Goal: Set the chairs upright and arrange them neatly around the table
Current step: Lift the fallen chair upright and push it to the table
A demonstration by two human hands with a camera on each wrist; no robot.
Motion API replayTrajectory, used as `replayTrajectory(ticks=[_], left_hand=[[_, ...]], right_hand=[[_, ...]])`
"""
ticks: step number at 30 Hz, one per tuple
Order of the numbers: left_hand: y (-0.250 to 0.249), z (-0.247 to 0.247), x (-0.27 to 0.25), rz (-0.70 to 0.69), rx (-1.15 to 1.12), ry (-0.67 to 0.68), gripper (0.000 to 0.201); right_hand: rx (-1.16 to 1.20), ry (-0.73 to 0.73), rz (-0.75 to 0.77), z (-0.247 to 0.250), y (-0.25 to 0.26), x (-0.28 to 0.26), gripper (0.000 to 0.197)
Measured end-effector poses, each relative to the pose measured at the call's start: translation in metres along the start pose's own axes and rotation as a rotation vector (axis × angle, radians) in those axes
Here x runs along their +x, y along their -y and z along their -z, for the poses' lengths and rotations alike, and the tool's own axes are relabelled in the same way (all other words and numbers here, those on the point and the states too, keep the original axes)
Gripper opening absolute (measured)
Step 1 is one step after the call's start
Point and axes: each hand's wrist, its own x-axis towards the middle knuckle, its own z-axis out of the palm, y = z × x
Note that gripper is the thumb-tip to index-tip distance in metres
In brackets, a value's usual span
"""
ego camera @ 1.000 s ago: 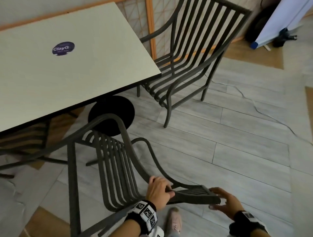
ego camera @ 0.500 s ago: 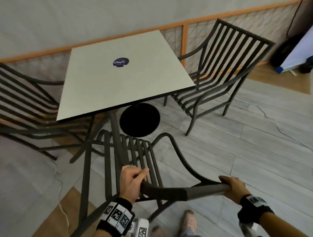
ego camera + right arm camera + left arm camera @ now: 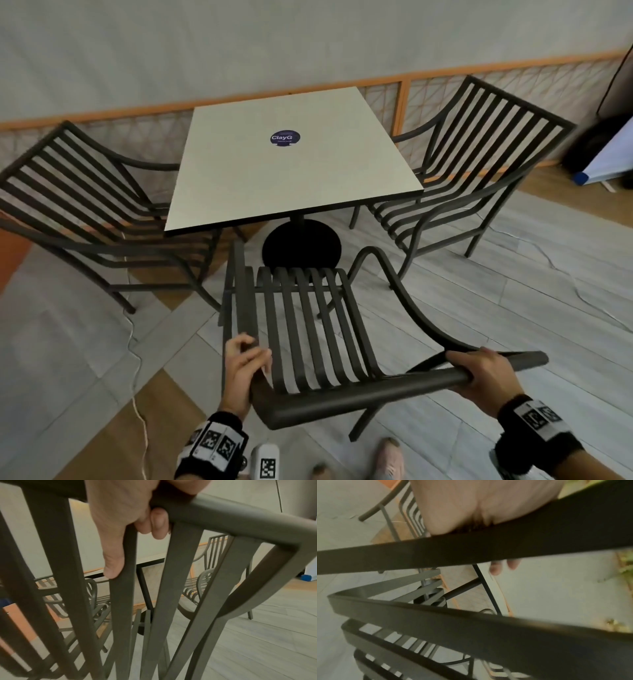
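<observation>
The near chair (image 3: 308, 329), now on its legs, is being held by its top rail: the left hand (image 3: 244, 368) is curling round the left corner, the right hand (image 3: 486, 371) round the right end. Beyond the hands, the bench (image 3: 291, 161) is standing between two upright chairs (image 3: 85, 192); squaring up probably remains.

Three dark slatted metal armchairs ring the square white table (image 3: 294, 164). The left chair (image 3: 85, 212) stands upright at the table's left edge, the right chair (image 3: 472, 178) upright at its right edge, both facing in. The near chair (image 3: 308, 325) sits at the front edge, seat toward the round black base, its top rail gripped at both ends.
</observation>
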Motion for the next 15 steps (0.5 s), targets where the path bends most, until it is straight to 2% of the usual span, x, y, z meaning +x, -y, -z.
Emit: replayTrajectory(ticks=[1, 2, 5, 7, 8, 12, 13, 15], left_hand=[[-0.002, 0.005, -0.005, 0.022, 0.100, 0.004, 0.029], [-0.001, 0.012, -0.008, 0.072, 0.195, 0.028, 0.035], [0.005, 0.043, -0.030, 0.327, 0.286, 0.189, 0.069], [0.013, 0.064, -0.046, 0.395, 0.394, 0.312, 0.082], [0.020, 0.072, -0.049, 0.415, 0.475, 0.329, 0.084], [0.036, 0.097, -0.048, 0.507, 0.602, 0.406, 0.068], [0.039, 0.104, -0.046, 0.518, 0.593, 0.392, 0.067], [0.041, 0.119, -0.048, 0.547, 0.485, 0.279, 0.059]], right_hand=[[-0.007, -0.001, -0.001, -0.004, 0.006, -0.001, 0.054], [-0.021, -0.011, 0.007, -0.010, 0.013, -0.002, 0.053], [-0.021, -0.012, 0.041, -0.029, 0.038, -0.010, 0.054], [-0.023, -0.023, 0.058, -0.039, 0.053, -0.016, 0.053], [-0.027, -0.017, 0.066, -0.044, 0.059, -0.018, 0.053], [-0.050, 0.059, 0.073, -0.057, 0.078, -0.019, 0.051], [-0.056, 0.072, 0.083, -0.060, 0.083, -0.018, 0.049], [-0.073, 0.096, 0.109, -0.065, 0.094, -0.014, 0.047]])
